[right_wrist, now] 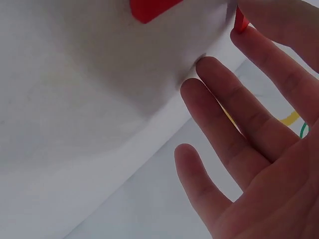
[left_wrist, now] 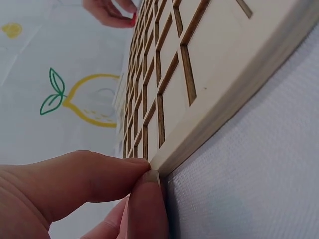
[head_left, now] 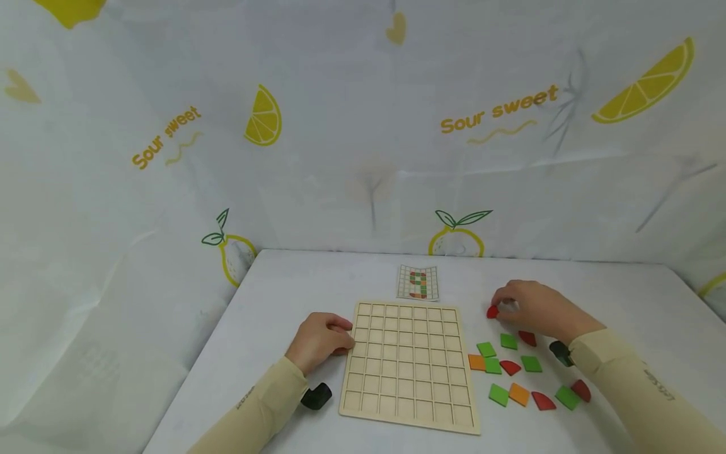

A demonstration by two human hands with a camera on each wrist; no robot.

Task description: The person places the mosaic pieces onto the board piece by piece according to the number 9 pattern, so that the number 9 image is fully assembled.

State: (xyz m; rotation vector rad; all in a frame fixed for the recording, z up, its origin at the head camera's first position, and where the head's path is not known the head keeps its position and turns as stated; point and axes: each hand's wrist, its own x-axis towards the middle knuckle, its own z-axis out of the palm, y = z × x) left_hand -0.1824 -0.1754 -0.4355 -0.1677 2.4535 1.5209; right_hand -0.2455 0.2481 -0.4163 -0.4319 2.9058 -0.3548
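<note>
A wooden grid board [head_left: 405,372] lies flat on the table, its squares bare. At its left edge my left hand [head_left: 320,342] pinches the rim; the left wrist view shows the thumb [left_wrist: 107,174] on the upper face and a fingertip against the side. Right of the board's far corner, my right hand [head_left: 535,309] holds a red quarter-round piece [head_left: 492,312] between thumb and index finger. Only a sliver of this red piece [right_wrist: 240,20] shows in the right wrist view, where the other fingers are spread.
Right of the board lie several loose pieces: green squares [head_left: 532,364], orange squares [head_left: 518,394] and red quarter-rounds [head_left: 543,401]. One orange square [head_left: 476,362] touches the board's right edge. A small pattern card [head_left: 418,282] lies beyond the board, before a lemon-print cloth backdrop [head_left: 351,189].
</note>
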